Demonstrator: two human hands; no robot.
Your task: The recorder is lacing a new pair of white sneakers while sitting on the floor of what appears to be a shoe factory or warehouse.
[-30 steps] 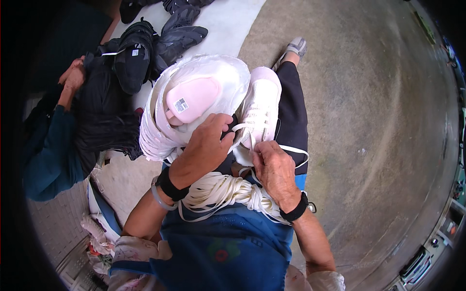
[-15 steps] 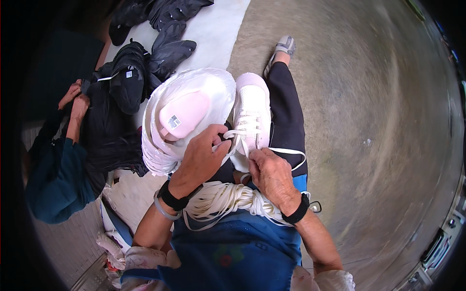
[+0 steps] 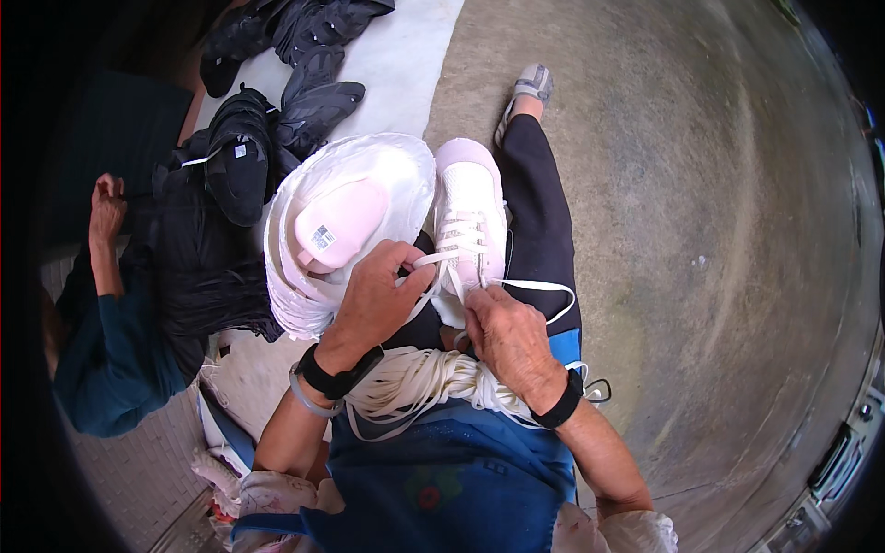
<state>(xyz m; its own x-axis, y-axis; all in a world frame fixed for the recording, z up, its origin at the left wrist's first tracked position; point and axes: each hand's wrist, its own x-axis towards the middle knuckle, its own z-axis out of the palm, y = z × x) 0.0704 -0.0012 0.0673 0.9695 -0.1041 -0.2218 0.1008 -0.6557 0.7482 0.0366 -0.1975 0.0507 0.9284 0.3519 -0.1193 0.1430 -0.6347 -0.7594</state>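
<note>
A pale pink and white sneaker (image 3: pixel 468 198) lies toe away from me over my lap, its laces crossing the upper part. My left hand (image 3: pixel 383 290) is closed, pinching a flat white shoelace (image 3: pixel 433 260) that runs to the left eyelets. My right hand (image 3: pixel 507 336) is closed at the sneaker's ankle opening, thumb and fingers on its edge; whether it also grips lace is hidden. From there a loose white lace end (image 3: pixel 558 286) loops to the right. A bundle of white laces (image 3: pixel 429 378) rests across my lap, over a blue apron (image 3: pixel 442 470).
Left of the sneaker is a white, glossy, layered stack (image 3: pixel 406 170) with a pink labelled piece (image 3: pixel 341 221) inside. Black shoes (image 3: pixel 240 157) lie farther left, beside a co-worker in a dark green sleeve (image 3: pixel 124 359). A grey concrete floor (image 3: pixel 701 230) extends right.
My left hand has drawn the pinched lace slightly left. The co-worker's hand has risen and moved left. The whole view has shifted a little; my right hand stays at the sneaker's opening.
</note>
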